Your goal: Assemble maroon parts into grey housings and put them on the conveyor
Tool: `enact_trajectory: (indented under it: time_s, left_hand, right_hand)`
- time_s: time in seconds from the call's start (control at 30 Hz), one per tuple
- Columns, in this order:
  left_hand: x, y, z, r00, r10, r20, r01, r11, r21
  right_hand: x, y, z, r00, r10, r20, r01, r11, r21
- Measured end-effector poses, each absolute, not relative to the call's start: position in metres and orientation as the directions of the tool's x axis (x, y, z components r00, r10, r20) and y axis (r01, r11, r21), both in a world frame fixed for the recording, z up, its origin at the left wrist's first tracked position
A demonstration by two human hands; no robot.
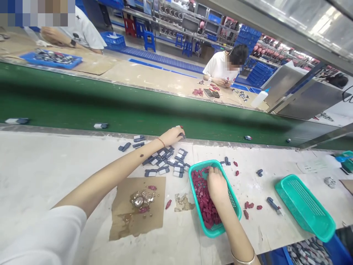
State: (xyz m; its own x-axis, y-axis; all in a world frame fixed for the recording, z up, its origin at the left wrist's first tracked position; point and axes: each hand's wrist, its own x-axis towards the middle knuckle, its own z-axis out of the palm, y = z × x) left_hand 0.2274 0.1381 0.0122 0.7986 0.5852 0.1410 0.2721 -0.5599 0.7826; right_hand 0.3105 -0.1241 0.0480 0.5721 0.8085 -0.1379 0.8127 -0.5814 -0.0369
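My left hand reaches out to the near edge of the green conveyor belt, fingers closed on a small dark grey piece with a bit of red showing. Under that wrist lies a loose pile of grey-and-white plastic pieces. Down in a turquoise mesh basket, my right hand has its fingers bent into a heap of small dark red pieces; its fingertips are hidden. A piece of brown cardboard carries a wet, shiny clump of small metal-looking bits.
The conveyor belt crosses ahead, carrying a few grey-and-white pieces. To the right stands an empty turquoise basket, with a blue bin of parts below. Red pieces lie scattered between the baskets. Two people sit beyond the belt.
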Motion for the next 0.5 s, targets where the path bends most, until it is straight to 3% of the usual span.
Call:
enact_trajectory:
  time_s: [0.2,0.3,0.37,0.43,0.5]
  left_hand:
    - [0.164,0.109,0.027,0.728,0.686,-0.018,0.165,-0.149,0.975]
    - [0.11,0.083,0.034,0.728,0.675,-0.118,0.126,0.038,0.991]
    - [0.074,0.065,0.037,0.725,0.636,-0.264,0.097,0.285,0.954]
    - [0.046,0.05,0.036,0.72,0.579,-0.382,0.058,0.499,0.865]
    - [0.027,0.037,0.033,0.73,0.54,-0.419,0.034,0.584,0.811]
  right_hand:
    - [0.321,-0.128,0.045,0.554,0.822,-0.131,0.792,-0.569,-0.219]
    - [0.328,-0.13,0.049,0.521,0.84,-0.151,0.753,-0.536,-0.382]
    - [0.33,-0.13,0.054,0.501,0.85,-0.163,0.71,-0.511,-0.485]
    - [0.326,-0.129,0.061,0.489,0.858,-0.157,0.563,-0.448,-0.695]
    - [0.314,-0.125,0.068,0.474,0.863,-0.172,0.273,-0.33,-0.904]
